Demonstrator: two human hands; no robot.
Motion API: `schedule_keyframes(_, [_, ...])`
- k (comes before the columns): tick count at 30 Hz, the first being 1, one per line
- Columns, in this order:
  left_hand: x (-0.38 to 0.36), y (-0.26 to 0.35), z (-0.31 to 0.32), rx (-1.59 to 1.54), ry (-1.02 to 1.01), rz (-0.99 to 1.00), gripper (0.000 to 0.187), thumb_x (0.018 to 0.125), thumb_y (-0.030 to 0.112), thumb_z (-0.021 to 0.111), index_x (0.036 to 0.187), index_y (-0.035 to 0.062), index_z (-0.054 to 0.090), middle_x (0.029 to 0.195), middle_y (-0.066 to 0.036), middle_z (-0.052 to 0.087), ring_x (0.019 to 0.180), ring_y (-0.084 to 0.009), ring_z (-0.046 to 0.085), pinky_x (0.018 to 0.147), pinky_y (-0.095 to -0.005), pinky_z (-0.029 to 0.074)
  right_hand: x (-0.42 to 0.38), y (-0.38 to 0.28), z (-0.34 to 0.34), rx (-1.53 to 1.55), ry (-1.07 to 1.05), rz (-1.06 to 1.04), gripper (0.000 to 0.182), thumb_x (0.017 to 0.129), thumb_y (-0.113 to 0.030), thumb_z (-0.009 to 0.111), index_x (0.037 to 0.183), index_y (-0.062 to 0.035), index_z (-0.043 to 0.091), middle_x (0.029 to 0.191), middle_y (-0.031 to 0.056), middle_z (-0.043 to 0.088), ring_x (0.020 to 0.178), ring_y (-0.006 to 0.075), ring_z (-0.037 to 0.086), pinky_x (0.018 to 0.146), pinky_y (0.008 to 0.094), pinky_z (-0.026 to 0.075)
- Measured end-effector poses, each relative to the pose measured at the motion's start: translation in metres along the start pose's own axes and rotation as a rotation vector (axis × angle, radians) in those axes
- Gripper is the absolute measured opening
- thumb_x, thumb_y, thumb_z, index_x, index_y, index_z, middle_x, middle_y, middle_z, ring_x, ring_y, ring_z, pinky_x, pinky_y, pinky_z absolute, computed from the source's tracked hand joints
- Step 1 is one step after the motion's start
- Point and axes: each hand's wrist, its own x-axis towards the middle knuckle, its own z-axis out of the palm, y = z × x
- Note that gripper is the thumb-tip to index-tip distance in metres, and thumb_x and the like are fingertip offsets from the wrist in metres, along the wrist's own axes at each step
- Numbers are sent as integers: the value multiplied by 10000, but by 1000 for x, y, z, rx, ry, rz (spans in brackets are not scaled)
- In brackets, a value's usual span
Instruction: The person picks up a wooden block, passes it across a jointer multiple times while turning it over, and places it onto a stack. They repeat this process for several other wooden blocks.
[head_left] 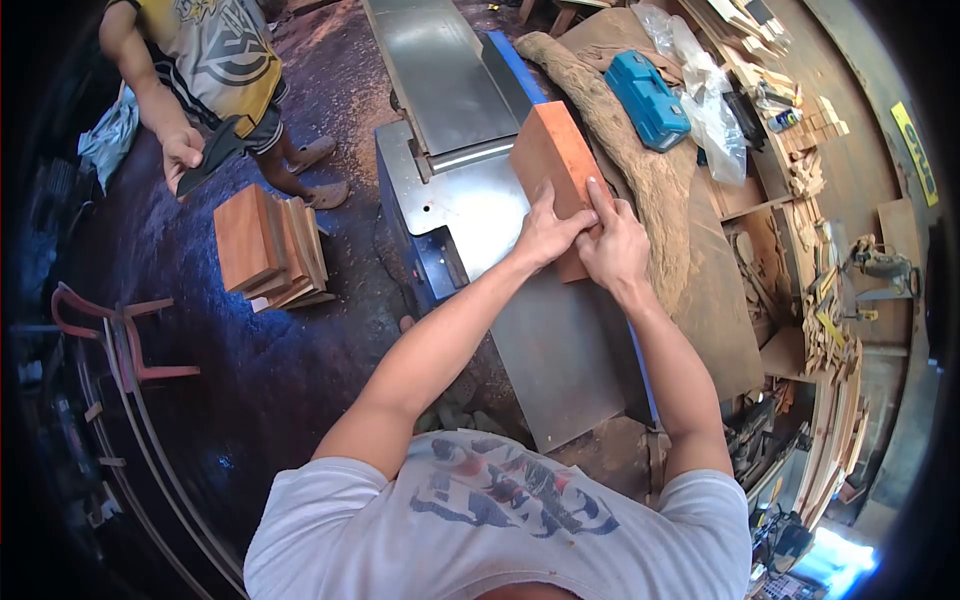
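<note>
A thick reddish-brown wood block (552, 158) stands on its edge on the metal bed of a jointer-like machine (455, 215), close to the blue fence (520, 65). My left hand (547, 232) presses on the block's left face and lower end, thumb and fingers against the wood. On the top edge and right side lies my right hand (613, 240), its index finger stretched along the wood. The two hands nearly meet at the near end of the block and hold it between them.
A stack of wood blocks (262, 245) stands on the floor at left, near another person (215, 60) holding something dark. A red chair frame (130, 335) is at far left. Right of the machine are a long log (640, 190), a teal case (646, 100) and shelves of wood scraps (800, 190).
</note>
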Motion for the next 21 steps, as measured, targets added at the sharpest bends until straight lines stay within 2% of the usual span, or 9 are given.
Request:
schedule_keyframes(3, [9,2,-8,-92,-25,-30,893,807,338,844,1473,-73,414,1460,-268,515,1320,-376,574,1081,-431,496,12,-1,4,-17,9,-31,717,777,-183,703,1482,-181,573,1070,206,656,965,393,681,882,511,518])
schedule_keyframes(6, [17,7,-16,-61,-27,-43,994,792,357,852,1514,-107,351,1490,-294,492,1345,-383,554,1104,-421,479,24,-6,6,-33,-8,-26,705,782,-189,692,1477,-165,581,1058,202,663,1007,386,664,904,512,478])
schedule_keyframes(9, [23,0,-14,55,67,-59,1128,769,379,861,1550,-157,248,1502,-322,480,1345,-380,562,1095,-402,490,28,-6,9,-37,-3,-30,691,785,-201,689,1469,-170,592,1055,197,665,1013,375,661,898,516,475])
schedule_keyframes(12, [30,-1,-19,46,17,-103,1212,756,394,861,1555,-195,166,1508,-355,457,1371,-375,544,1110,-392,479,33,-8,9,-58,-8,-40,696,785,-203,690,1474,-172,590,1050,193,667,1029,367,655,906,514,469])
schedule_keyframes(18, [42,5,-26,-6,46,-111,1189,758,398,851,1548,-199,194,1419,-364,543,1304,-373,602,1069,-384,511,49,-13,12,-58,-18,-33,710,788,-208,687,1489,-181,579,1070,201,670,1065,367,648,919,517,462])
schedule_keyframes(21, [49,6,-30,-18,44,-82,1185,760,400,848,1550,-196,196,1385,-358,575,1272,-370,626,1050,-381,525,57,-15,17,-104,11,-34,743,772,-211,714,1501,-190,569,1032,176,671,1027,362,661,932,491,494])
